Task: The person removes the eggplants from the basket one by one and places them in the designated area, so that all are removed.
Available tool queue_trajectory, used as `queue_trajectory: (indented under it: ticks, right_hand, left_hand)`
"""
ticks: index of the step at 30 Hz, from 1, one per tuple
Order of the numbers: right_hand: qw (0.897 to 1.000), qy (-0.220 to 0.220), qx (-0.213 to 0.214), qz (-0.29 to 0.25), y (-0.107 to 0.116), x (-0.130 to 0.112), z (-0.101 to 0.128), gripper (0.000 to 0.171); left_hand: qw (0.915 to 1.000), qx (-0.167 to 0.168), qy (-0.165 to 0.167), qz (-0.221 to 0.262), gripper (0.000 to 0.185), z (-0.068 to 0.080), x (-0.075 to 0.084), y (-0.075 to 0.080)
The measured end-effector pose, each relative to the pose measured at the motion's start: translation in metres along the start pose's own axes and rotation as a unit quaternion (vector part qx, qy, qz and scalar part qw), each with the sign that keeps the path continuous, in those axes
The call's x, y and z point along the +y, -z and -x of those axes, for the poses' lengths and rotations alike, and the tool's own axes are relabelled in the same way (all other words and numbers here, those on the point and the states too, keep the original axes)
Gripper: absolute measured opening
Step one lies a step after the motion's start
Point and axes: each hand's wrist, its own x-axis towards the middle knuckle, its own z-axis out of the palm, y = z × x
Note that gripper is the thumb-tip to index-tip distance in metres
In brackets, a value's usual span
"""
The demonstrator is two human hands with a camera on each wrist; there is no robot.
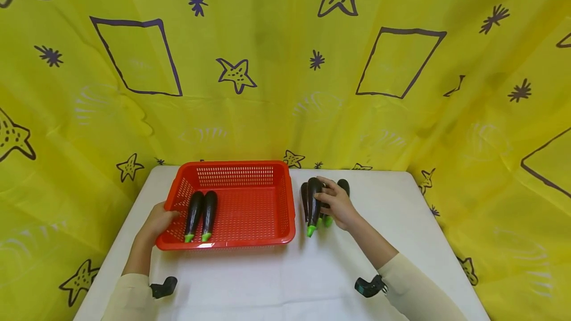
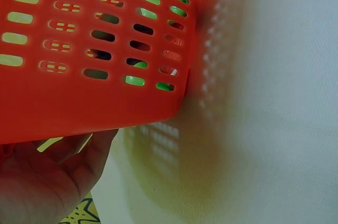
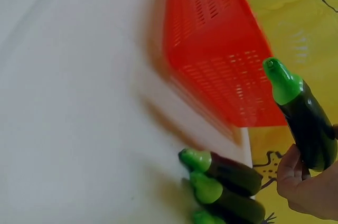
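Note:
My left hand [image 1: 157, 223] grips the left rim of a red plastic basket [image 1: 252, 212], thumb over the edge; the left wrist view shows fingers beneath the rim. Two dark eggplants [image 1: 194, 214] with green stem ends lie side by side in the basket's left part. To the right of the basket, my right hand [image 1: 341, 208] holds another eggplant [image 1: 314, 201], its green end toward me. The right wrist view shows this eggplant raised above several others, such as one eggplant [image 3: 235, 174] lying on the table in a row.
A white cloth covers the table [image 1: 232, 281], and a yellow patterned curtain [image 1: 276, 113] hangs behind and at both sides. Black wrist devices [image 1: 370, 286] hang at both sleeves. The basket's right wall stands close to the eggplants on the table.

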Motion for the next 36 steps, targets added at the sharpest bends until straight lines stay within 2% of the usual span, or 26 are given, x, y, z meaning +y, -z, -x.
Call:
queue_trajectory:
  ticks: [15, 36]
  right_hand:
    - [0.997, 0.003, 0.06, 0.04, 0.03, 0.011, 0.007, 0.065]
    - [0.994, -0.012, 0.107, 0.026, 0.059, 0.021, 0.014, 0.066]
  left_hand:
    - [1.0, -0.002, 0.004, 0.001, 0.045, 0.002, 0.002, 0.0]
    - [1.0, -0.001, 0.007, 0.001, 0.043, 0.004, 0.004, 0.0]
